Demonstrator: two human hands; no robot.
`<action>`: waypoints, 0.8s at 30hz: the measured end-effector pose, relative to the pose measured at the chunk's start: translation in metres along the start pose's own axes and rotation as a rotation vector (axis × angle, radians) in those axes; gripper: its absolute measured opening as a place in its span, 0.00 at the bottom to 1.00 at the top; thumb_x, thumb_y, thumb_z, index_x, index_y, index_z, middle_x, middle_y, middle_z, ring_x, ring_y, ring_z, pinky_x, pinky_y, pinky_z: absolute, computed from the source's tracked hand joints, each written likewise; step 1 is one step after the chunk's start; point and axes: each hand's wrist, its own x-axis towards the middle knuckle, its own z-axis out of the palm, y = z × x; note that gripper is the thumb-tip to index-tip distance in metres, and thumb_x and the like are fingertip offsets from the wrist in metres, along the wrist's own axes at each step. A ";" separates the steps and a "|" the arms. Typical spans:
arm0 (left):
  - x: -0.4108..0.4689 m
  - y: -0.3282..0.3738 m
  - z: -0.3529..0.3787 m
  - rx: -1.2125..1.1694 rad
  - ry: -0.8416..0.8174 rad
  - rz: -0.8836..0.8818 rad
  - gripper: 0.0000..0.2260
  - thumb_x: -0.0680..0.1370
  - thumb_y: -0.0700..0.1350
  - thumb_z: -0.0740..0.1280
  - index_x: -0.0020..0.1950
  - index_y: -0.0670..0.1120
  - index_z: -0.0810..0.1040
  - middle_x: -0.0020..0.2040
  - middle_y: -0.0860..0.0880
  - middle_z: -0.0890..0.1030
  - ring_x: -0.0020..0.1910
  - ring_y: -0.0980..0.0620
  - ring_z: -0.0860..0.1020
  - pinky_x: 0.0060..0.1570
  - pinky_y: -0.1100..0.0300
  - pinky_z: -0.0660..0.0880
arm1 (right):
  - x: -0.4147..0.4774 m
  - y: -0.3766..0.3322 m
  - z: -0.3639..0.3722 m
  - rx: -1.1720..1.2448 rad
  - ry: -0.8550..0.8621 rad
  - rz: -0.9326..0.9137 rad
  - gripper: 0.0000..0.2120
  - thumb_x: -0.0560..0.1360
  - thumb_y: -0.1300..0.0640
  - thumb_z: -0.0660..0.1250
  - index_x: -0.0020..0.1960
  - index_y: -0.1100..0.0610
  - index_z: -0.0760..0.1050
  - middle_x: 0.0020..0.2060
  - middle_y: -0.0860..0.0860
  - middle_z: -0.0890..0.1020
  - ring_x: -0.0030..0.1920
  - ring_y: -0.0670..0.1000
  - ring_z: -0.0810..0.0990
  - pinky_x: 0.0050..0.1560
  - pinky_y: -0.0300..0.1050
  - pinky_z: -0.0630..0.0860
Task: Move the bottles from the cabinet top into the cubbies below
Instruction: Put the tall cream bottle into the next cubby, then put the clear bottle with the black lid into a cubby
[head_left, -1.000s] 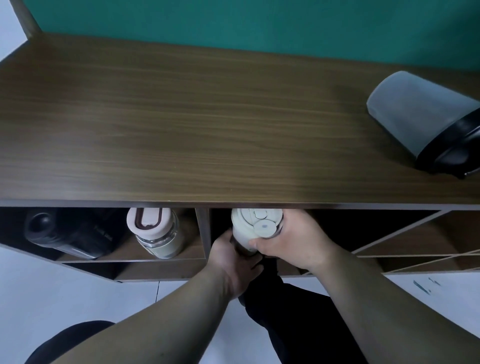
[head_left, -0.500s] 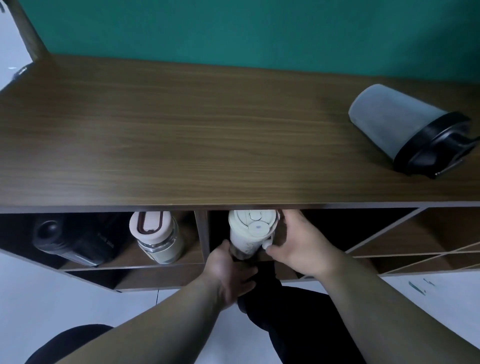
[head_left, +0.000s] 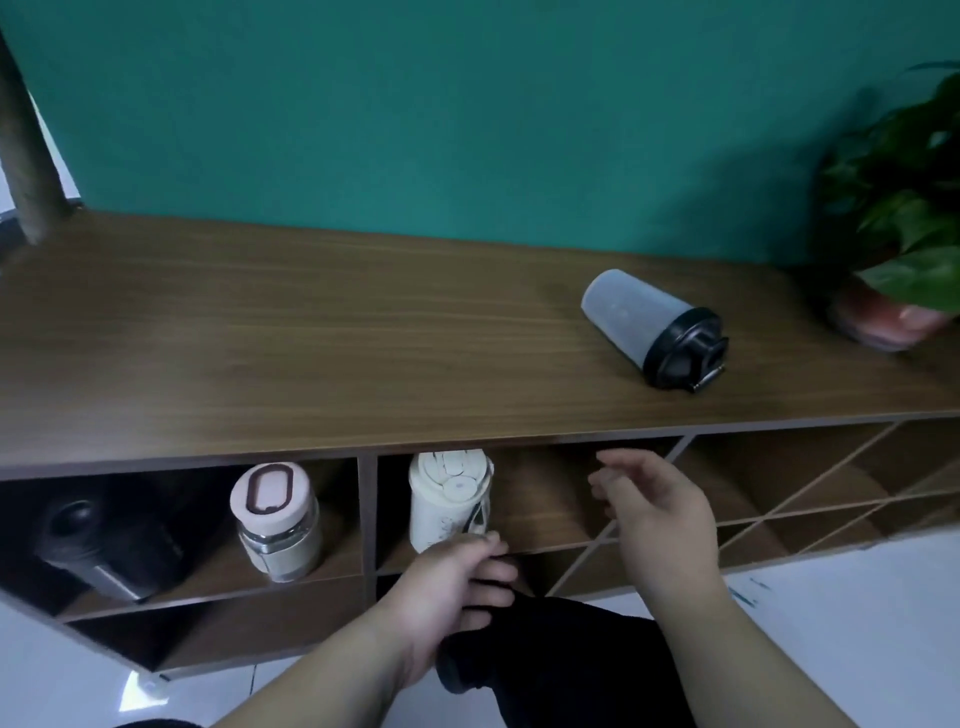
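Note:
A cream bottle (head_left: 448, 501) stands upright in the middle cubby under the wooden cabinet top (head_left: 311, 353). My left hand (head_left: 452, 582) hangs just below its base with the fingers loosely curled, holding nothing. My right hand (head_left: 657, 512) is open in front of the same cubby, to the right of the bottle and apart from it. A grey shaker bottle (head_left: 652, 325) with a black lid lies on its side on the cabinet top at the right. In the left cubby stand a glass bottle (head_left: 278, 519) with a pink lid and a black bottle (head_left: 104, 540) that leans.
A potted plant (head_left: 904, 218) stands at the far right of the cabinet top against the teal wall. Diagonal cubbies (head_left: 810, 499) fill the right part of the cabinet. My dark trouser leg (head_left: 561, 665) is below the hands, over a white floor.
My right hand let go of the cream bottle's lid and drew back to the right. My left hand came off the bottle's base. The view tilted up, showing more of the cabinet top.

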 end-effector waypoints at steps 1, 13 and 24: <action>-0.003 0.002 0.001 0.014 -0.013 0.034 0.14 0.82 0.52 0.61 0.60 0.47 0.81 0.51 0.48 0.88 0.52 0.46 0.86 0.56 0.50 0.79 | 0.001 -0.007 -0.007 0.040 0.065 0.001 0.08 0.75 0.58 0.70 0.49 0.45 0.81 0.42 0.45 0.85 0.48 0.47 0.83 0.53 0.49 0.79; -0.009 0.010 0.007 0.100 -0.029 0.190 0.09 0.82 0.46 0.64 0.57 0.47 0.83 0.49 0.48 0.88 0.49 0.48 0.85 0.49 0.55 0.76 | 0.098 -0.055 -0.034 0.059 0.247 0.068 0.54 0.64 0.40 0.77 0.80 0.46 0.48 0.78 0.51 0.62 0.74 0.57 0.66 0.68 0.55 0.66; -0.005 0.009 0.005 0.132 -0.024 0.206 0.09 0.82 0.45 0.64 0.55 0.46 0.83 0.48 0.48 0.88 0.46 0.50 0.85 0.52 0.53 0.77 | 0.068 -0.043 -0.021 0.095 0.193 -0.106 0.40 0.66 0.47 0.78 0.73 0.42 0.62 0.60 0.39 0.74 0.57 0.43 0.76 0.56 0.42 0.73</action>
